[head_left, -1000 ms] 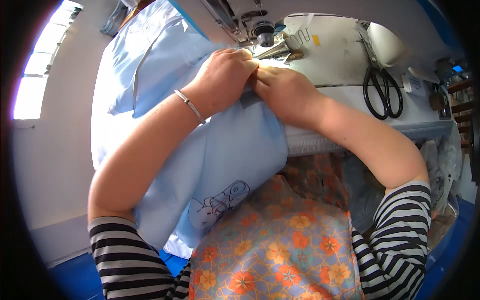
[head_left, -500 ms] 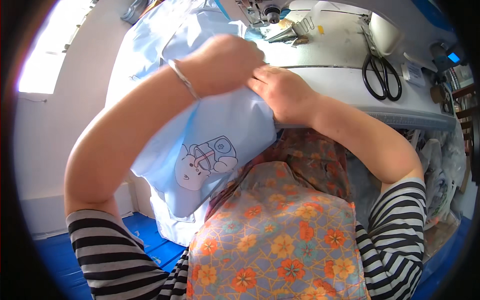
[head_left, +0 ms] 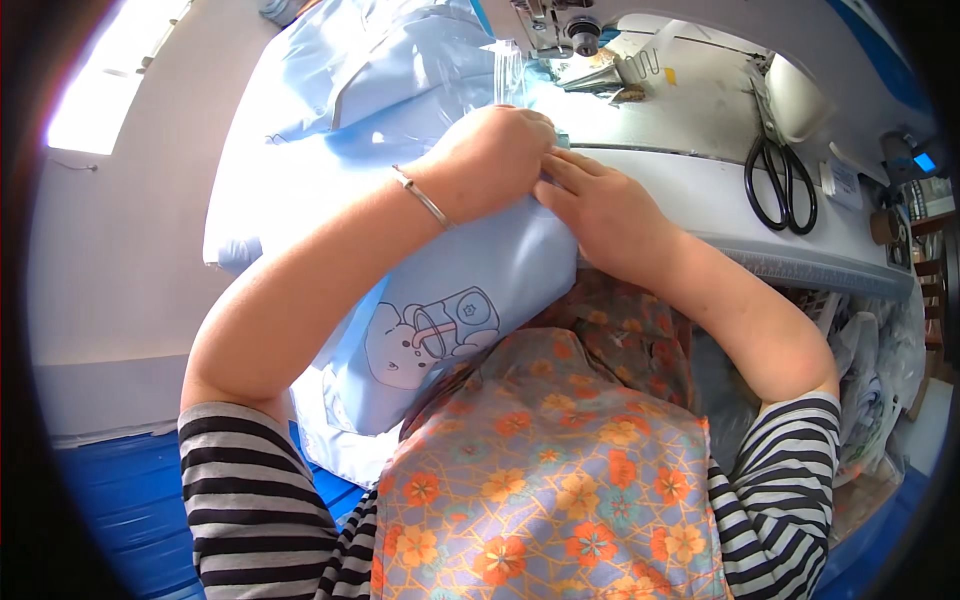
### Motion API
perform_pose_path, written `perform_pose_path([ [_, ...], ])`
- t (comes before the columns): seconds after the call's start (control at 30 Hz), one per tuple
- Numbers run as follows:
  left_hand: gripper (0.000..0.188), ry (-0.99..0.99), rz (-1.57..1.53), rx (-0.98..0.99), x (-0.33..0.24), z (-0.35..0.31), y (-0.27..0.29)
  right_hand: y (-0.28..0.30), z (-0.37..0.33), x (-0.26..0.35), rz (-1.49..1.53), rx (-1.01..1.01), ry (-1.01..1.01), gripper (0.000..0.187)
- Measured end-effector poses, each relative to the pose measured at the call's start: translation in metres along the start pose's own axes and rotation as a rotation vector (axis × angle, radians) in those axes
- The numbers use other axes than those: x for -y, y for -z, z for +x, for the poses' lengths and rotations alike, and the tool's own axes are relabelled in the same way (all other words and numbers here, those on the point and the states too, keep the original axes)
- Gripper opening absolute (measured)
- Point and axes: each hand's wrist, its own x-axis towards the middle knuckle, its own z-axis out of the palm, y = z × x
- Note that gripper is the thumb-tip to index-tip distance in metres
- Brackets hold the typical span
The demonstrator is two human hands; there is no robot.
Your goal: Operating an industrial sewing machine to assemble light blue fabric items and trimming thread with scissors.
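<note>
A light blue fabric piece (head_left: 400, 150) with a small cartoon print (head_left: 430, 335) lies over the sewing table and hangs down toward my lap. My left hand (head_left: 490, 160), with a thin metal bracelet at the wrist, is closed on a fold of the fabric near the table's front edge. My right hand (head_left: 600, 205) presses against it from the right, fingers pinching the same fold. The sewing machine's presser foot (head_left: 560, 35) stands just beyond both hands. The fabric edge between the fingers is hidden.
Black scissors (head_left: 780, 185) lie on the white sewing table (head_left: 700, 190) to the right. A white machine part (head_left: 800, 95) sits behind them. Plastic bags (head_left: 870, 380) hang at the right below the table. My floral apron (head_left: 540, 480) fills the lower middle.
Both hands have drawn the fabric back from the presser foot toward the table's front edge, then sat a little nearer the machine again. The cartoon print has come into fuller view.
</note>
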Motion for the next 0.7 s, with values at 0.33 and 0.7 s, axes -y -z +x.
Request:
perform_pose_path([
  [0.33, 0.013, 0.08, -0.155, -0.05, -0.006, 0.011, -0.009, 0.009, 0.007, -0.019, 0.028, -0.007, -0.031, 0.026],
  [0.7, 0.058, -0.005, -0.038, -0.181, -0.043, -0.037, 0.018, 0.002, -0.002, -0.021, -0.066, -0.119, -0.259, 0.041],
])
